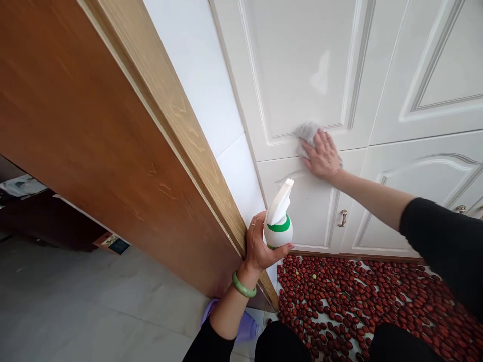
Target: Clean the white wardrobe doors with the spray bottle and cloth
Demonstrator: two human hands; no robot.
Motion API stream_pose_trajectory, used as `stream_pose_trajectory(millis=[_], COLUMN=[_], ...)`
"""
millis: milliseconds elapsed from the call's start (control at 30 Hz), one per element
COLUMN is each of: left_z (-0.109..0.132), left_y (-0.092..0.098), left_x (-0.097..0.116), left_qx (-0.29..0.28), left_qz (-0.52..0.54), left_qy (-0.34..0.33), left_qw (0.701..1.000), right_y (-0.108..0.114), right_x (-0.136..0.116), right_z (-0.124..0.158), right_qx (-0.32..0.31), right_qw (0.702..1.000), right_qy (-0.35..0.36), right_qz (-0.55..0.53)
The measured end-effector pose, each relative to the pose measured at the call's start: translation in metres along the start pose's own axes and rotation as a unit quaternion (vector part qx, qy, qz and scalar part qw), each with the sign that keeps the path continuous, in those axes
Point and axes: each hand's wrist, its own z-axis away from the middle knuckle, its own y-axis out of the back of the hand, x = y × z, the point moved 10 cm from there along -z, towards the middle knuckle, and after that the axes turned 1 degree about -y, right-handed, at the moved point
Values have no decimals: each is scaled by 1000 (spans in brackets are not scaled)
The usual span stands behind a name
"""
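My left hand [262, 249] is wrapped round a white spray bottle [278, 232] with a green band, held upright beside the wooden door frame [211, 176]. A green bangle [243, 285] circles my left wrist. My right hand [323, 156] presses a light grey cloth [307, 131] flat against the white cabinet door [302, 65], near the lower edge of its upper panel. Cloth and fingers are slightly blurred, and the palm covers part of the cloth.
Many dark red fruits [339, 296] lie spread over the floor below the cabinet. A purple basin [247, 327] sits by the foot of the door frame. Metal handles [342, 218] stick out from the lower cabinet doors. The brown door [94, 125] stands at the left.
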Motion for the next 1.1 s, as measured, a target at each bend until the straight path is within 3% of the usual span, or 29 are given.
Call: stream_pose_trajectory(millis=[167,267,367,467,600,733,867,1000,1100], left_z=[3,5,8,10,9,8,6,4,2], left_y=[5,7,7,7,8,8,7,6,4], left_x=[-1,-5,-13,-20,-22,-24,-25,-26,-24], left_qx=[13,22,31,39,42,43,33,22,13], left_qz=[46,52,54,46,19,5,-7,-20,-38], left_qy=[5,14,33,51,61,72,80,84,74], left_qw=[999,998,998,997,997,996,996,996,997], right_y=[-64,-92,-107,-104,-69,-18,39,117,182], right_x=[-97,-140,-157,-152,-110,-33,56,134,176], right_z=[-43,-54,-55,-46,-13,33,101,172,186], right_qx=[-28,-53,-90,-144,-203,-204,-156,-62,34], right_qw=[995,988,981,964,934,942,974,997,995], right_qy=[75,126,160,216,287,261,164,31,-66], right_qz=[-66,-72,-61,-58,-67,-57,-26,23,67])
